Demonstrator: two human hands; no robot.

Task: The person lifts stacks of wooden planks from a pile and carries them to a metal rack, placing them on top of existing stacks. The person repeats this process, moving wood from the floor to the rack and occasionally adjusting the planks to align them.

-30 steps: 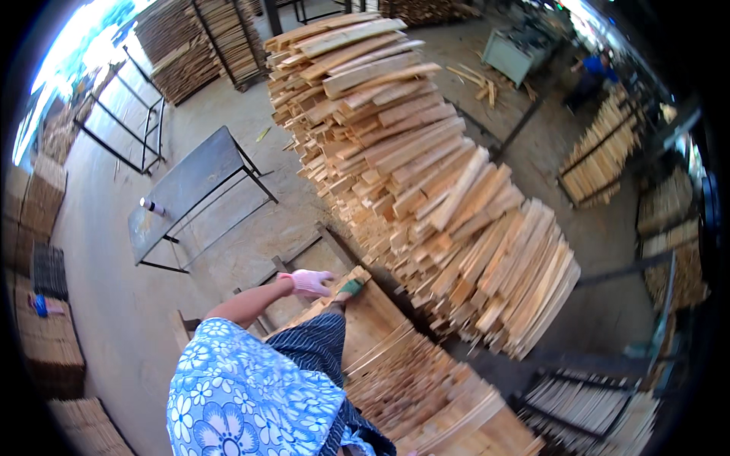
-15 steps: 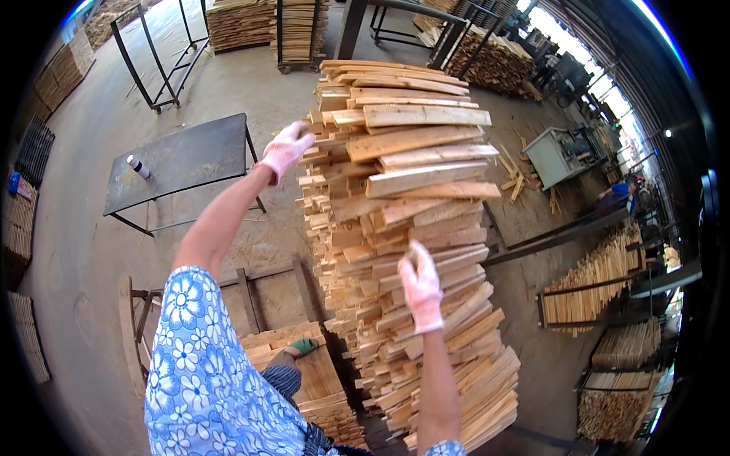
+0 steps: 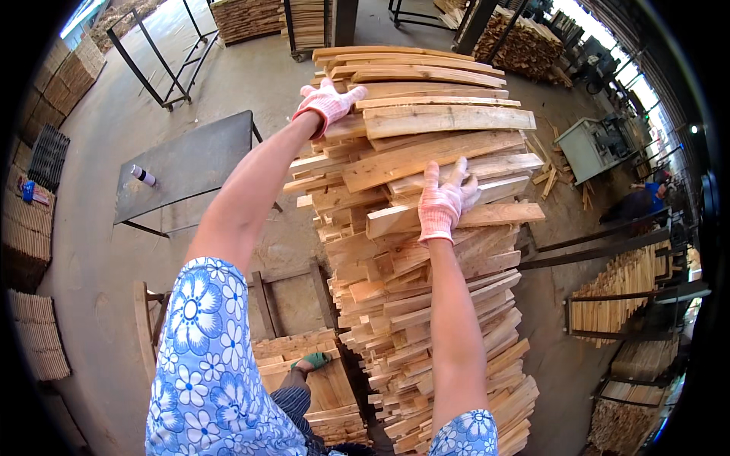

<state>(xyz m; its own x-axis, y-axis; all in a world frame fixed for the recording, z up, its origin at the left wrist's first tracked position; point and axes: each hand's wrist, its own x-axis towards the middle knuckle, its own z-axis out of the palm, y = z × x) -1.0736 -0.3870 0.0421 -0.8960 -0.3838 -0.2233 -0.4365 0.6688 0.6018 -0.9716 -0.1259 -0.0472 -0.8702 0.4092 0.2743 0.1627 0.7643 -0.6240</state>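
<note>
A tall stack of rough wooden boards fills the middle, its planks lying crosswise with uneven ends. Near the far left of the stack, my left hand, in a pink-and-white knit glove, rests by the plank ends with fingers apart. My right hand, gloved alike, lies over a few pale planks with its fingers spread. Neither hand is closed round a board. The undersides of both palms are hidden.
A dark metal table at left bears a small cylindrical container. An empty metal rack frame stands behind it. At right are a grey-green machine, a person in blue and racks of wood. My green-shod foot is on low boards.
Both hands have moved farther out over the stack. My right hand has gone from above the middle to the far planks and spread its fingers; the left moved right. The view has shifted.
</note>
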